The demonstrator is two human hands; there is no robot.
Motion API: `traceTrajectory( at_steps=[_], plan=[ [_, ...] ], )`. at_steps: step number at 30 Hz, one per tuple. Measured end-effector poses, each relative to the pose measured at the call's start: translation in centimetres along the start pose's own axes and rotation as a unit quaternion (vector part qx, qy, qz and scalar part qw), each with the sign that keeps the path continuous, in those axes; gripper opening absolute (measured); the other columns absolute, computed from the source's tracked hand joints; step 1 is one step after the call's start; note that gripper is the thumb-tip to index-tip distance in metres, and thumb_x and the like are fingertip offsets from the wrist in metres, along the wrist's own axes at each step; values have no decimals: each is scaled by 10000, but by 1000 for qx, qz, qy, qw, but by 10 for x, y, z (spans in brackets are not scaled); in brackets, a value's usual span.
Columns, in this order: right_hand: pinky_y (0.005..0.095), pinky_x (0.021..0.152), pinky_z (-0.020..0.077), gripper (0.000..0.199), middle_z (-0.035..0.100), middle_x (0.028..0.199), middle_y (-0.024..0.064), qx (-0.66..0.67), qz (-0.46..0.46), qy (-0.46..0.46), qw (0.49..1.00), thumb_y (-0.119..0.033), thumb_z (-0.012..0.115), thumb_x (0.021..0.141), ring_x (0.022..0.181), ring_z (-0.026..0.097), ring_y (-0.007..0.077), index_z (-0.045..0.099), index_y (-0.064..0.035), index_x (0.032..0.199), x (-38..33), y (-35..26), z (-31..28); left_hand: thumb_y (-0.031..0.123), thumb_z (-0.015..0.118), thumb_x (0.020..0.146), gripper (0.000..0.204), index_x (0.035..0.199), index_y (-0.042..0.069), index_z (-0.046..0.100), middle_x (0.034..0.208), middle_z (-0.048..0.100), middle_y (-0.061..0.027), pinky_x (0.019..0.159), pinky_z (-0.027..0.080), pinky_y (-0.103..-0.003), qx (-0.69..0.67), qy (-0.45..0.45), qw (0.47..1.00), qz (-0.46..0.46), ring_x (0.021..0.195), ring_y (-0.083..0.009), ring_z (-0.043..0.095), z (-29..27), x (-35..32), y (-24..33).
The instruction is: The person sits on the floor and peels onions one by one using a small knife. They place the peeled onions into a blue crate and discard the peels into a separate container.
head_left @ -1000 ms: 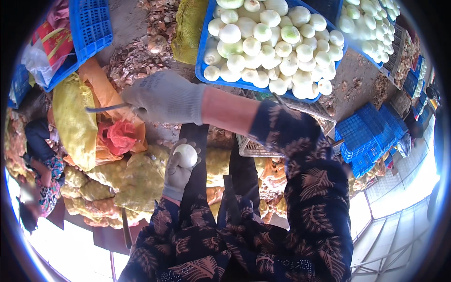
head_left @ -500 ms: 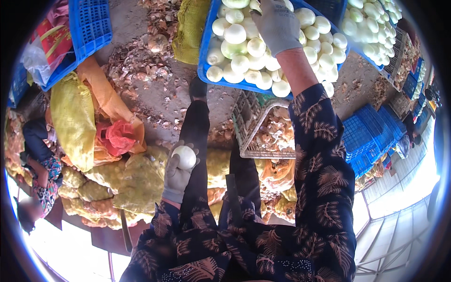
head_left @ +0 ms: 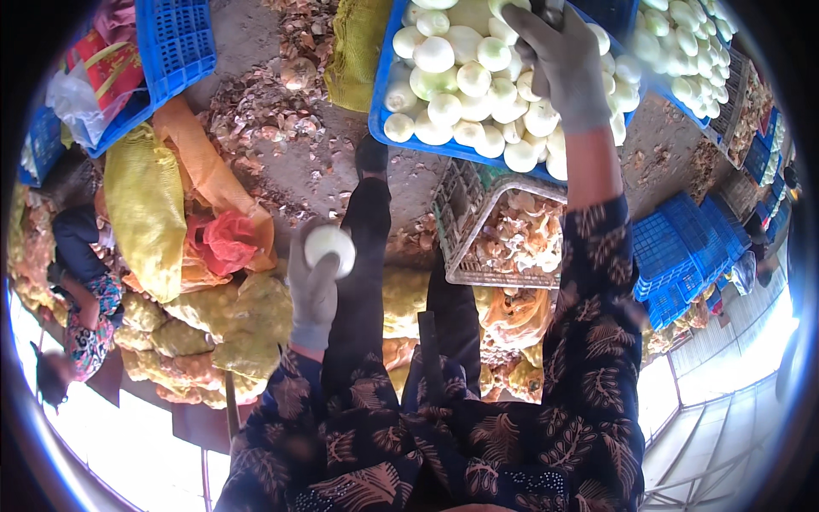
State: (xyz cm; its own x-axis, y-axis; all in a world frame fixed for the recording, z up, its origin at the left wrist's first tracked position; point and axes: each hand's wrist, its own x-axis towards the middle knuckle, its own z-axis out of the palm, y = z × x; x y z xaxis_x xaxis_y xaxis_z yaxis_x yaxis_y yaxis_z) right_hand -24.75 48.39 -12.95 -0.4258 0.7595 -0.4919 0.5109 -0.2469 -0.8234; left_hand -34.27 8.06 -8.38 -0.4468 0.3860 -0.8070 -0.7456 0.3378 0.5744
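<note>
My left hand (head_left: 312, 286), in a pale grey glove, is closed around a peeled white onion (head_left: 329, 249) above my left leg. Over a blue crate (head_left: 465, 155) heaped with peeled white onions (head_left: 444, 109), my gloved right hand (head_left: 570, 72) has its fingers bent. A dark, shiny piece (head_left: 548, 12) shows at its fingers by the top edge of the picture; its full shape is cut off. My right palm and whatever lies under it are hidden.
Below the blue crate stands a pale plastic crate (head_left: 503, 279) of onion skins. Filled net sacks (head_left: 192, 333) lie behind my legs. Stacked blue crates (head_left: 674, 247) stand at right. Another person (head_left: 85, 311) sits at far left. Skins (head_left: 273, 128) litter the floor.
My left hand has lifted slightly and turned, the onion still in its grasp. My right hand has shifted rightward over the crate, and the dark shiny piece now shows. The view has shifted slightly.
</note>
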Motion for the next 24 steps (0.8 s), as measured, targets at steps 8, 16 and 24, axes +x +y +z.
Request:
traceTrajectory(
  at_steps=[8,16,24],
  plan=[
    [227,558,412,406,579,698,-15,249,71,4,966,-247,750,884,598,502,54,612,39,1136,-115,18,-39,168,836,712,746,1357,27,490,1271,603,-123,928,535,-350,414,-95,774,470,1092,-231,635,182,157,93],
    [212,569,444,389,622,735,-4,294,132,28,946,-154,733,885,612,561,57,615,30,1207,-156,47,-46,376,730,839,732,1422,41,440,1381,505,-243,1087,383,-490,663,-93,445,595,1313,-426,453,258,261,60],
    [215,589,455,479,622,771,-4,332,134,19,933,-219,756,877,641,567,56,590,25,1255,-155,50,-37,547,643,914,876,1590,185,220,1609,273,-190,1219,186,-513,318,-206,815,439,1500,-374,228,213,226,79]
  ],
)
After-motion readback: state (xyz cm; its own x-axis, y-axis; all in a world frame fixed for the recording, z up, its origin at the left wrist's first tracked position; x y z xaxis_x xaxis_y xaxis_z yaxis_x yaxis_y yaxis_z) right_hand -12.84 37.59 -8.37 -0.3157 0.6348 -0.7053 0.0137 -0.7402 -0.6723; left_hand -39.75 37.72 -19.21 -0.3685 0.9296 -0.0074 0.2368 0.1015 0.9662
